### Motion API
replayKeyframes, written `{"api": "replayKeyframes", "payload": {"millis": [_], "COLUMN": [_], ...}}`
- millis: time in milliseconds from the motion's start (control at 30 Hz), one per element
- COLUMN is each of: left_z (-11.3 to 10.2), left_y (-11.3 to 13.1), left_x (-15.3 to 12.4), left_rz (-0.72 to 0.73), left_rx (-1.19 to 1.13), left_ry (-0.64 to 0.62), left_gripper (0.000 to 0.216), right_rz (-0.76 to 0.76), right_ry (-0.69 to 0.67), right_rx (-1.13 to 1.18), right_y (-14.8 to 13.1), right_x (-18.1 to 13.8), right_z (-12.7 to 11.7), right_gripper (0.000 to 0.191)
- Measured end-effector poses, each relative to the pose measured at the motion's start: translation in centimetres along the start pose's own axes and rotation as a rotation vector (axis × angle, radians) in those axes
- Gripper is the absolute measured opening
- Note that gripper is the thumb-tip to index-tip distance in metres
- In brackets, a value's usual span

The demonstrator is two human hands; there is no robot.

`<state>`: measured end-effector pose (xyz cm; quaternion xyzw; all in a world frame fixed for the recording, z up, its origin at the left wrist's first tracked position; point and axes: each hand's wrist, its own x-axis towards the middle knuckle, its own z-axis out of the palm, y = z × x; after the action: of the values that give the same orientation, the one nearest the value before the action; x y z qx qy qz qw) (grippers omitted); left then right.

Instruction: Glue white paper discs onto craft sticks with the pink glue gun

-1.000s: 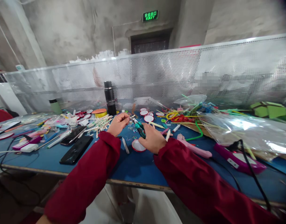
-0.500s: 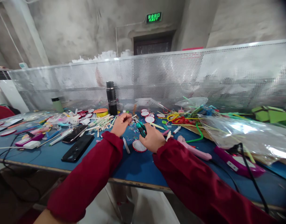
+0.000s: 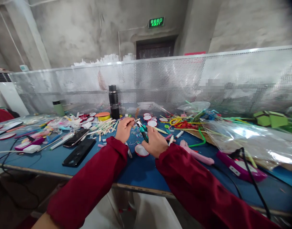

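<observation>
My right hand (image 3: 155, 142) is closed round small green-handled pliers (image 3: 142, 133), whose jaws point up and left. My left hand (image 3: 124, 128) pinches a thin pale stick (image 3: 135, 120) at its fingertips, right at the pliers' jaws. Both hands hover just above the blue table (image 3: 141, 171), over a round white lid with a red rim (image 3: 141, 150). Both forearms wear dark red sleeves.
A black flask (image 3: 114, 101) stands behind my hands. Two dark phones (image 3: 77, 152) lie at the left among pens and sticks. Coloured straws (image 3: 184, 122), a pink glue gun (image 3: 196, 153), a magenta device with a black cord (image 3: 241, 167) and a clear plastic bag (image 3: 253, 140) fill the right. A perforated metal screen (image 3: 174, 82) closes the back.
My hands have stayed together at the same spot, the stick kept at the pliers' jaws. The camera has tilted slightly, so the scene sits a little lower in the picture.
</observation>
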<state>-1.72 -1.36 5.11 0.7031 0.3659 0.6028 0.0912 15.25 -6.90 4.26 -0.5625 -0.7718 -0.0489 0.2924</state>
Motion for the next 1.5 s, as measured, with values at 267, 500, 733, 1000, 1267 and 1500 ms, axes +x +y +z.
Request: {"api": "replayKeyframes", "payload": {"millis": [267,500,733,1000,1267,1500], "left_z": [-0.3,-0.3,-0.1,0.1,0.0,-0.3], "left_y": [0.2,0.1,-1.0,-1.3,-0.7,-0.3], "left_x": [0.0,-0.1,0.1,-0.1,-0.2,-0.2], "left_rz": [0.034,0.009,-0.057,-0.092,-0.030,0.007], "left_rx": [-0.002,-0.029,-0.075,-0.070,-0.013,-0.021], "left_ry": [-0.024,-0.088,-0.159,-0.132,-0.099,-0.143], "left_gripper": [0.014,0.017,0.013,0.014,0.016,0.018], "right_rz": [-0.012,0.004,0.085,0.026,-0.021,-0.067], "right_ry": [-0.003,-0.025,-0.076,-0.079,-0.074,-0.076], "right_rx": [0.023,-0.013,-0.048,-0.065,-0.033,0.009], "right_y": [0.2,0.0,-0.2,0.6,0.7,1.1], "right_x": [0.0,0.0,0.3,0.6,0.4,0.5], "right_z": [-0.2,-0.5,-0.5,0.0,0.2,0.2], "right_gripper": [0.064,0.052,0.039,0.048,0.061,0.058]}}
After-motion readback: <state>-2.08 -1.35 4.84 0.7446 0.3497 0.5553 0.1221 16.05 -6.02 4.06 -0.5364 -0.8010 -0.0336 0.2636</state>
